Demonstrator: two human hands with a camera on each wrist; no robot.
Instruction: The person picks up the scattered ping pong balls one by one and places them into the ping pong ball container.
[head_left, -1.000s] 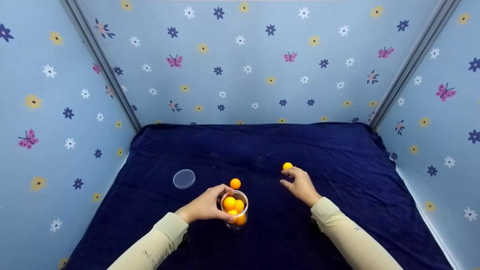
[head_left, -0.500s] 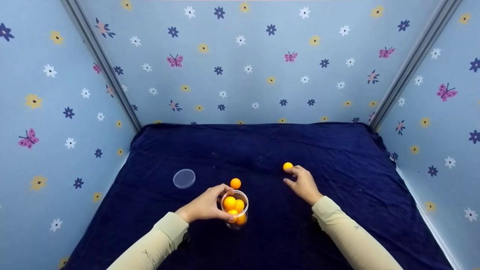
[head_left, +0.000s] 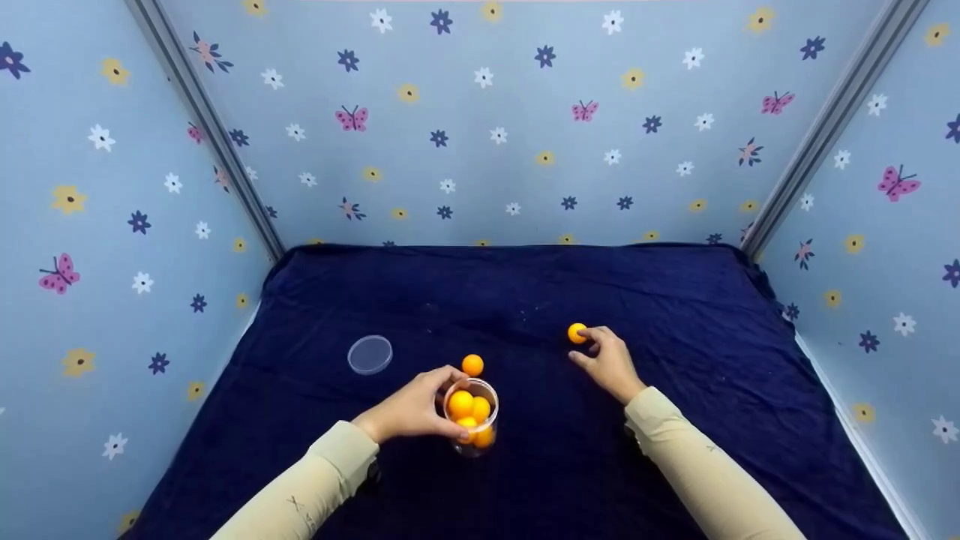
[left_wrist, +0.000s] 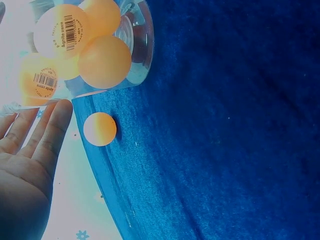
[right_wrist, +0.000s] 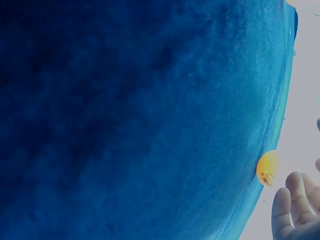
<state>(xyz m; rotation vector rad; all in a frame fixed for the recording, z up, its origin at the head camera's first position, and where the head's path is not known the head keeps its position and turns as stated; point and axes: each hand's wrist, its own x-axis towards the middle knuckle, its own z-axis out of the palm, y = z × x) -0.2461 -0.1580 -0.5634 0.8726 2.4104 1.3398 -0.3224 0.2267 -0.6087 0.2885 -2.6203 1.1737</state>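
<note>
My left hand [head_left: 414, 406] grips a clear plastic jar [head_left: 493, 397] near its rim, thumb on the near side and fingers on the far side. Inside the lidless jar are several orange ping-pong balls [left_wrist: 106, 62], some with printed barcodes. My right hand [head_left: 611, 367] reaches to a lone ping-pong ball [head_left: 576, 334] on the cloth. One fingertip overlaps that ball in the head view, while the thumb stays apart from it. In the right wrist view the same ball [right_wrist: 267, 167] lies just beyond the fingers [right_wrist: 296, 195]. Another ping-pong ball [head_left: 472, 365] rests just behind the jar.
A round clear lid [head_left: 370, 355] lies flat on the cloth to the left of the jar. Dark blue velvety cloth [head_left: 480, 300] covers the table. Flower-patterned walls [head_left: 510, 172] enclose the back and both sides.
My right hand has shifted slightly forward and right, its fingertip now over the ball's near edge. My left hand keeps its grip on the jar, and the loose balls have barely moved.
</note>
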